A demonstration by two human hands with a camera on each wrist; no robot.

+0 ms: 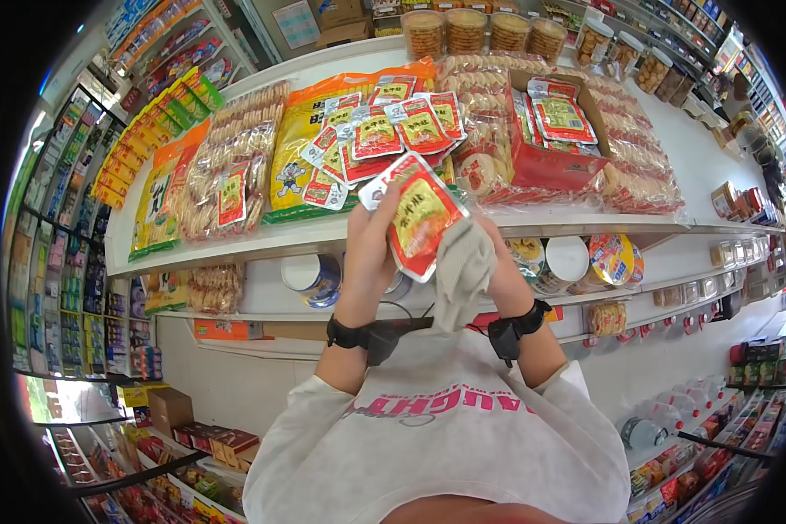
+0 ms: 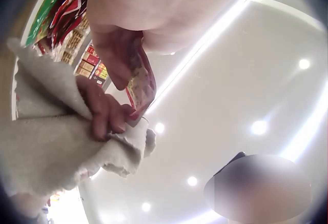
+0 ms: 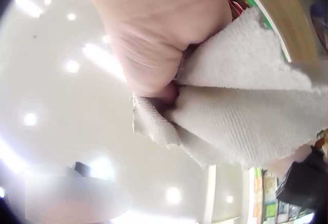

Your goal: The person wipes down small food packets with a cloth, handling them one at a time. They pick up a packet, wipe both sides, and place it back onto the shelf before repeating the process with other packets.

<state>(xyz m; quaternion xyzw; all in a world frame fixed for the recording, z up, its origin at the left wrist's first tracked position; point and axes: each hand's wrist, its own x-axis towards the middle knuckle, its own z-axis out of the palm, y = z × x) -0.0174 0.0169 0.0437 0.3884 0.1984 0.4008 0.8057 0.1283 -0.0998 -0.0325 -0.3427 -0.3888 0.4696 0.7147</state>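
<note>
In the head view, my left hand (image 1: 369,249) grips a red and white snack packet (image 1: 421,220) by its left side, with the thumb lying over its front. My right hand (image 1: 503,266) holds a grey ribbed cloth (image 1: 465,275) against the packet's lower right edge. The cloth (image 3: 251,116) hangs in folds from the fingers in the right wrist view. Seen from the left wrist, the packet (image 2: 139,88) is edge-on between both hands. Just beyond the hands, several similar packets (image 1: 375,135) lie heaped on a yellow bag (image 1: 288,170).
An open red box (image 1: 555,168) of packets sits right of the heap, on bagged round crackers (image 1: 642,166). One packet (image 1: 232,199) lies on the crackers at left. Round tubs (image 1: 467,33) line the back. The white shelf's front edge (image 1: 585,229) runs past the forearms, above a lower shelf.
</note>
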